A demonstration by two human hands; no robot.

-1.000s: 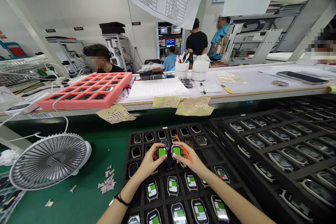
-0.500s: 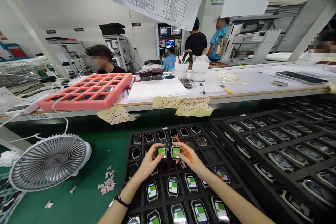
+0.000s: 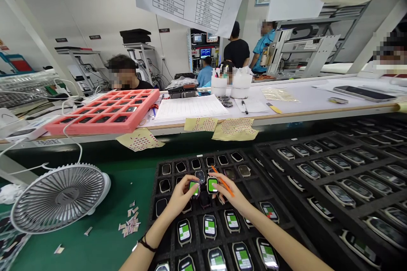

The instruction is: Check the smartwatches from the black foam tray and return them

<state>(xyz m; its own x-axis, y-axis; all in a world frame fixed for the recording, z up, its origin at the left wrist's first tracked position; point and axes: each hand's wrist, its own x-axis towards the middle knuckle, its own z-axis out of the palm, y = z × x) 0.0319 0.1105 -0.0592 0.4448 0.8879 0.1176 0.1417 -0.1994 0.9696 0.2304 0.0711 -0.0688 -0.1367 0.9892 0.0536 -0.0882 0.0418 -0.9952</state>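
Note:
My left hand [image 3: 182, 194] grips a smartwatch body [image 3: 193, 187] by its edges, with the thumb on its green and white screen. In my right hand [image 3: 230, 190] is a second smartwatch body [image 3: 212, 185], its screen also lit green. An orange stick-like tool [image 3: 226, 184], its exact kind unclear, is tucked along the fingers of the right hand. Both watches are held side by side over a black foam tray [image 3: 199, 230]. More watch bodies sit in its pockets, such as a lit watch [image 3: 209, 225] in the nearer row; those at the back have dark screens.
To the right are more black foam trays [image 3: 305, 194] of watches. A grey fan [image 3: 62, 197] stands at left, beside small paper scraps [image 3: 130, 222] on the green mat [image 3: 104, 245]. A shelf ahead carries a pink foam tray [image 3: 130, 125] and papers [image 3: 190, 106]. Several people are beyond.
The watch in my left hand has tilted and shifted slightly left. My right hand holds its watch almost still. Across the shelf, a person's head has turned.

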